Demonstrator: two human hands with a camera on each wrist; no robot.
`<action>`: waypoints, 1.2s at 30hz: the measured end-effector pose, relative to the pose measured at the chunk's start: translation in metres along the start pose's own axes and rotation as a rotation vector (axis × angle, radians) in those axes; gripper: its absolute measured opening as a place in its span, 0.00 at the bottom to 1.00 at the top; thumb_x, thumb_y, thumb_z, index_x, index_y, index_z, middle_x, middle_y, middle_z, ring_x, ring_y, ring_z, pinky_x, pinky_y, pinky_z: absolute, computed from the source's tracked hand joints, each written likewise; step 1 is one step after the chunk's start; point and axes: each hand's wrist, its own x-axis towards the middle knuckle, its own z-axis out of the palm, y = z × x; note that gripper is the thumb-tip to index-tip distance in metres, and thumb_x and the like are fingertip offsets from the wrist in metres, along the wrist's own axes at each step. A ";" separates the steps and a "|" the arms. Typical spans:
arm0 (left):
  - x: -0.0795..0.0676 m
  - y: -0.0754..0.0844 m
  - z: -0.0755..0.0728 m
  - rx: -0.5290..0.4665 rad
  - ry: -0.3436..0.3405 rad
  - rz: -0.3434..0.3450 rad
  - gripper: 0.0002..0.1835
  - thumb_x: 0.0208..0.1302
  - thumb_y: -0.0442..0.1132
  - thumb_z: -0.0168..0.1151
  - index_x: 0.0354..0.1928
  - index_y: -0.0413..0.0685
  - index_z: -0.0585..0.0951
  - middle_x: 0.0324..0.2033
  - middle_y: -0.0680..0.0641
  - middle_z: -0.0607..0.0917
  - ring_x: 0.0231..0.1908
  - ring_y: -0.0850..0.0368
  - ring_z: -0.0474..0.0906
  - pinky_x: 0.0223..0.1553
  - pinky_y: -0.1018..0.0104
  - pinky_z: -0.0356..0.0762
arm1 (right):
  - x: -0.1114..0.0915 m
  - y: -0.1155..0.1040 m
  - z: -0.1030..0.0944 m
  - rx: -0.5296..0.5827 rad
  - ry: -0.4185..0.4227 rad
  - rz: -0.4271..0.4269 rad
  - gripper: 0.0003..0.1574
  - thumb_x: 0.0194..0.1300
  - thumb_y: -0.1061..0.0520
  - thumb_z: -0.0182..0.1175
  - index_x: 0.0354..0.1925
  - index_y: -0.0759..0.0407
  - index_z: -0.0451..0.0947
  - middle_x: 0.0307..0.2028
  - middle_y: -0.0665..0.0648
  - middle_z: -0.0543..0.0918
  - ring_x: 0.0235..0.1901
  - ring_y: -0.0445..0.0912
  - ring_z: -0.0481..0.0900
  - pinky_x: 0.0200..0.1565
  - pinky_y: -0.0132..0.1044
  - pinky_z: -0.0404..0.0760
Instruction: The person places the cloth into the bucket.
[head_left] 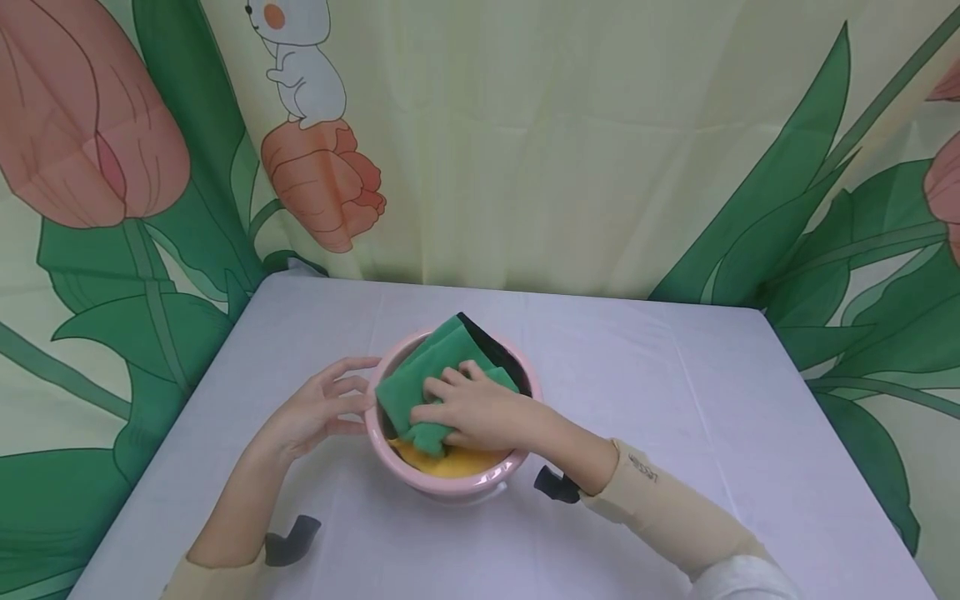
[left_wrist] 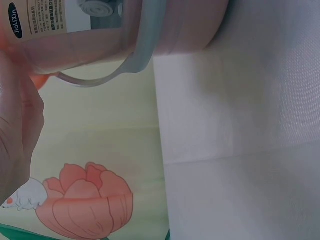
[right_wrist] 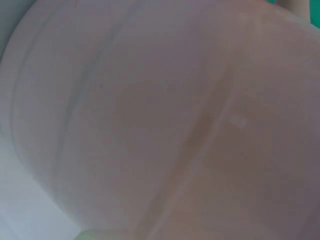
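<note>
A pink bucket [head_left: 407, 472] stands on the table, holding folded cloths. On top is a green cloth [head_left: 420, 367], bunched up under my right hand [head_left: 480, 412], whose bent fingers grip it inside the rim. A yellow cloth [head_left: 450, 461] shows at the near side and a black cloth [head_left: 498, 350] at the far right. At the bucket's left side, my left hand [head_left: 322, 408] has its fingers spread, fingertips at the outer wall. The left wrist view shows the bucket's side with a handle [left_wrist: 145, 45] and a printed label [left_wrist: 42, 17]. In the right wrist view, the bucket's wall [right_wrist: 150, 110] fills most of the picture.
A white cloth covers the table [head_left: 637, 467]. Behind it hangs a pale curtain [head_left: 525, 167] printed with tulips, leaves and a rabbit on a carrot. Dark straps [head_left: 292, 542] stick out by both wrists.
</note>
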 end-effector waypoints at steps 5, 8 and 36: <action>0.000 -0.001 0.000 -0.004 -0.003 0.008 0.31 0.58 0.34 0.59 0.63 0.44 0.61 0.36 0.49 0.79 0.36 0.55 0.79 0.40 0.53 0.80 | 0.006 0.004 0.004 0.032 -0.083 -0.007 0.22 0.64 0.53 0.54 0.55 0.38 0.68 0.48 0.50 0.69 0.48 0.45 0.63 0.49 0.43 0.64; 0.000 -0.001 -0.001 -0.007 -0.003 0.009 0.31 0.58 0.33 0.59 0.63 0.44 0.61 0.36 0.49 0.79 0.36 0.55 0.79 0.40 0.53 0.80 | 0.008 0.005 0.006 0.040 -0.130 -0.017 0.21 0.64 0.54 0.54 0.54 0.37 0.68 0.47 0.49 0.68 0.47 0.45 0.62 0.46 0.42 0.63; -0.002 0.003 -0.007 0.161 0.026 -0.003 0.30 0.58 0.39 0.61 0.62 0.42 0.64 0.42 0.40 0.75 0.38 0.51 0.79 0.40 0.53 0.80 | -0.015 0.004 -0.019 0.028 -0.120 -0.007 0.28 0.61 0.47 0.57 0.59 0.34 0.64 0.57 0.47 0.66 0.58 0.44 0.61 0.60 0.53 0.55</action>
